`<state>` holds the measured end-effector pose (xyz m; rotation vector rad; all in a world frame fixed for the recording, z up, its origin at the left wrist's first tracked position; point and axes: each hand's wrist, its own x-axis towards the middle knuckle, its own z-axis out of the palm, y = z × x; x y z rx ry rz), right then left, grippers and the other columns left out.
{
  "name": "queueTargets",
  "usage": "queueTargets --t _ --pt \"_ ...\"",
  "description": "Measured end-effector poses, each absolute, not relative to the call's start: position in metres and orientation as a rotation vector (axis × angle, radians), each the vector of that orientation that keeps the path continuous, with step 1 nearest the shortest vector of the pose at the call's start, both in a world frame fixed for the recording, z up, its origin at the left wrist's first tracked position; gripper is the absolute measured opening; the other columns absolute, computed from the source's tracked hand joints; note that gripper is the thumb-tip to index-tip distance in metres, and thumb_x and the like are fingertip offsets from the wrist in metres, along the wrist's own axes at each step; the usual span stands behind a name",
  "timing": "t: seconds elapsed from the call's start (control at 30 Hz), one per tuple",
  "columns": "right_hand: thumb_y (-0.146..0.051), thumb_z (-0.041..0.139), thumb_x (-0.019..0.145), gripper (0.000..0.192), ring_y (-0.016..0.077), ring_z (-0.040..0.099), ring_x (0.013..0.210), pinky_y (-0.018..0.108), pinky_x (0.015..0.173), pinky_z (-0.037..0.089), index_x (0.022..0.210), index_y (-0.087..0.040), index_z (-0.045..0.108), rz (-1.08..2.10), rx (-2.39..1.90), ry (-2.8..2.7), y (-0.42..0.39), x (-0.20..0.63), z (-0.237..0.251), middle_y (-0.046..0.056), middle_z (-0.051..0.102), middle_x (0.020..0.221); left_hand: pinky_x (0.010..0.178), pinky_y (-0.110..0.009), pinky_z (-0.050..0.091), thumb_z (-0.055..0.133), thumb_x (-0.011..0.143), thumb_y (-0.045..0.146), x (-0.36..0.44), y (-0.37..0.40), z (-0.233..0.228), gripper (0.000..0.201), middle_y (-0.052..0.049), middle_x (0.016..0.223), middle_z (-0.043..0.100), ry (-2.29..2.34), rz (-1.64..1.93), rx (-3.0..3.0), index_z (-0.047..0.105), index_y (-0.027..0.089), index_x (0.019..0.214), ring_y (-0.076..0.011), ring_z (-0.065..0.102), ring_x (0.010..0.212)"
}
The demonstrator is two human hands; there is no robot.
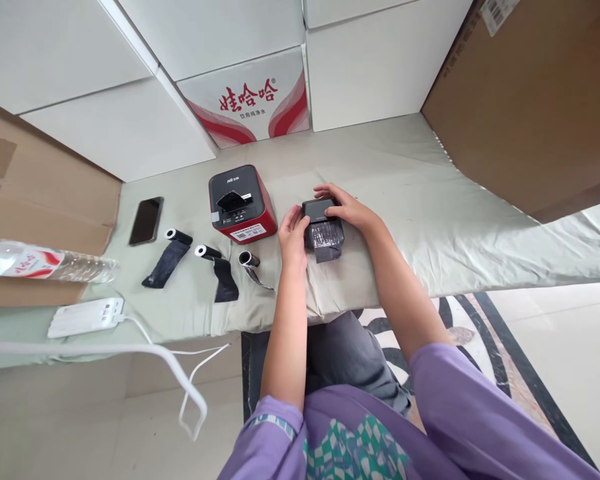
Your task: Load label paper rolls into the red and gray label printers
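A small black portable printer (316, 209) rests on the cloth, held at both sides. A dark strip (326, 241) with white streaks hangs from its near side. My left hand (294, 233) grips its left edge, thumb at the corner. My right hand (347, 208) is curled round its right and far side, with the thumb on top. To the left stands a red and black desktop printer (243, 203) with a dark piece sticking out of its top slot. In front of it lie a dark paper roll (249, 259) and two similar rolls (208, 251) (179, 236), their ends unrolled.
A phone (147, 221), a water bottle (45, 262) and a white power strip (86, 317) with a cable lie on the left. White cartons (365, 60) stand along the back. A large brown box (525, 107) is at the right. The table's cloth (470, 240) drapes over the front edge.
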<state>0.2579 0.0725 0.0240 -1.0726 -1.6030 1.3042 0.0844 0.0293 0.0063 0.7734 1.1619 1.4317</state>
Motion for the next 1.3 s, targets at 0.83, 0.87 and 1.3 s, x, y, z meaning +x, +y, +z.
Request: queueTargets --t 0.83,0.87,1.3 --pt "-0.031 0.079 0.071 0.061 0.0312 0.052 0.143 0.054 0.13 0.031 0.129 -0.028 0.064 1.557 -0.949 -1.371 0.071 0.271 0.022 0.006 0.065 0.139 0.121 -0.033 0.048 0.067 0.088 0.005 0.092 0.027 0.001 0.033 -0.012 0.14 0.073 1.064 1.545 0.824 0.075 0.014 0.119 -0.0215 0.066 0.136" --pt "-0.03 0.079 0.07 0.06 0.0309 0.053 0.141 0.054 0.13 0.03 0.128 -0.028 0.065 1.576 -0.938 -1.343 0.072 0.271 0.021 0.006 0.066 0.138 0.121 -0.033 0.048 0.067 0.088 0.005 0.092 0.027 0.0 0.034 -0.012 0.141 0.073 1.057 1.544 0.828 0.074 0.014 0.12 -0.0213 0.066 0.136" --pt "-0.027 0.081 0.07 0.069 0.0326 0.048 0.149 0.055 0.13 0.033 0.137 -0.028 0.064 1.566 -0.951 -1.502 0.073 0.274 0.023 0.007 0.061 0.15 0.125 -0.034 0.043 0.07 0.084 0.003 0.088 0.033 0.001 0.044 -0.013 0.146 0.069 1.05 1.458 0.841 0.069 0.014 0.126 -0.0228 0.06 0.144"
